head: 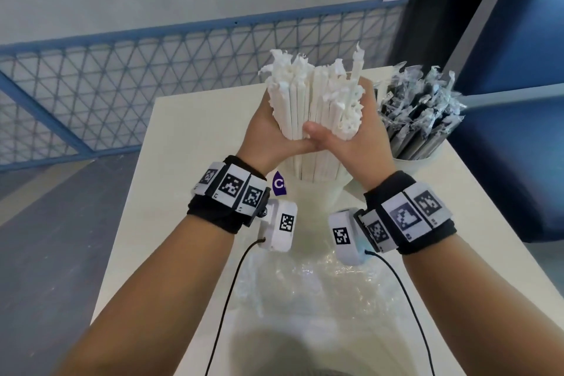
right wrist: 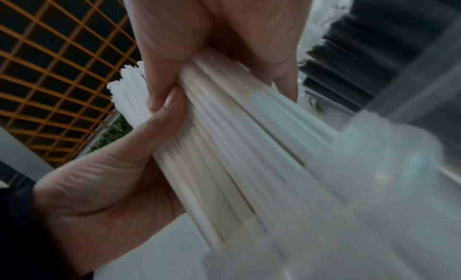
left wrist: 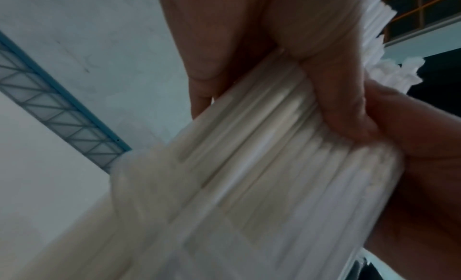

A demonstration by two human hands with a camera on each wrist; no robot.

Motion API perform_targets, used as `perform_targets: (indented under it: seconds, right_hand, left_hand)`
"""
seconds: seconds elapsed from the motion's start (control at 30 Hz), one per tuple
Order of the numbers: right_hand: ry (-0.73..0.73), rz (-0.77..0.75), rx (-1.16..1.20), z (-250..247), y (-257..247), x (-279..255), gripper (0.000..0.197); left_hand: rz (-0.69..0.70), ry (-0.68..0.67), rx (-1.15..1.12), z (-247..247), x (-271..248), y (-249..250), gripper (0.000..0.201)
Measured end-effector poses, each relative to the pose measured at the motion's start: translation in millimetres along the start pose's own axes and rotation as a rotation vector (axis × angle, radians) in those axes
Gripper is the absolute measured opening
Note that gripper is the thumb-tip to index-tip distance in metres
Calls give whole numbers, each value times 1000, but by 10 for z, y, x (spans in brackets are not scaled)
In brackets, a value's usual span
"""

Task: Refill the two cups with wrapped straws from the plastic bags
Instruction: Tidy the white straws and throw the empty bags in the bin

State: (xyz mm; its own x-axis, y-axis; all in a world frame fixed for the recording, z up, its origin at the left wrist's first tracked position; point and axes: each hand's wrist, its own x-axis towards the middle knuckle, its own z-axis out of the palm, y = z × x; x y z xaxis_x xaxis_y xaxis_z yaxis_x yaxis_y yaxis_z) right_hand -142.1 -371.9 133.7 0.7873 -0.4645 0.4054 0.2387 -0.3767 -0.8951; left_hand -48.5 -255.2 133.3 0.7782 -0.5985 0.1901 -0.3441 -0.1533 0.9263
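A thick bundle of white paper-wrapped straws (head: 308, 107) stands upright with its lower ends inside a white cup (head: 314, 189) at the table's middle. My left hand (head: 268, 128) wraps the bundle from the left and my right hand (head: 351, 134) from the right, thumbs meeting at the front. The wrist views show the same straws (left wrist: 262, 175) (right wrist: 237, 156) gripped by my left hand (left wrist: 286, 71) and my right hand (right wrist: 199, 47), blurred. A second white cup (head: 421, 162) at the right holds black straws in clear wrappers (head: 424, 113).
A crumpled clear plastic bag (head: 320, 290) lies on the cream table (head: 171, 192) just in front of me. A blue mesh railing (head: 122, 76) runs behind the table and a blue panel (head: 512, 76) stands at the right. A purple label (head: 279, 183) shows beside the middle cup.
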Motion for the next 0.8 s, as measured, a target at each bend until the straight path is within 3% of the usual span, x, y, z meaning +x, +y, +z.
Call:
perform_targets:
  seconds: [0.13,0.3,0.37,0.47,0.53,0.63,0.8]
  right_hand:
    - [-13,-136,-77,-1,-76,41,69]
    - [22,-213,-280,-25,-4,-24,55]
    - [-12,-196,-417,-13,52,-30,49]
    - [-174,-34,-491,33,154,-71,46]
    - [-115,-40,-371,29,190,-121,59]
    - [28,-5,-222,-14,209,-193,94]
    - [-197,145,-86,-18,358,-152,135]
  left_hand:
    - [80,5,-73,-77,-36,65,95]
    - [265,-14,217,-164,-111,155,84]
    - [301,-108,402,-158,-97,123,78]
    - [191,-289,492,-112,-115,-18,73]
    - [126,-294,320,-119,-170,-86,89]
    - [-7,-202,67,-217,-185,-185,123]
    - [-97,-351,213,-205,-61,-365,125]
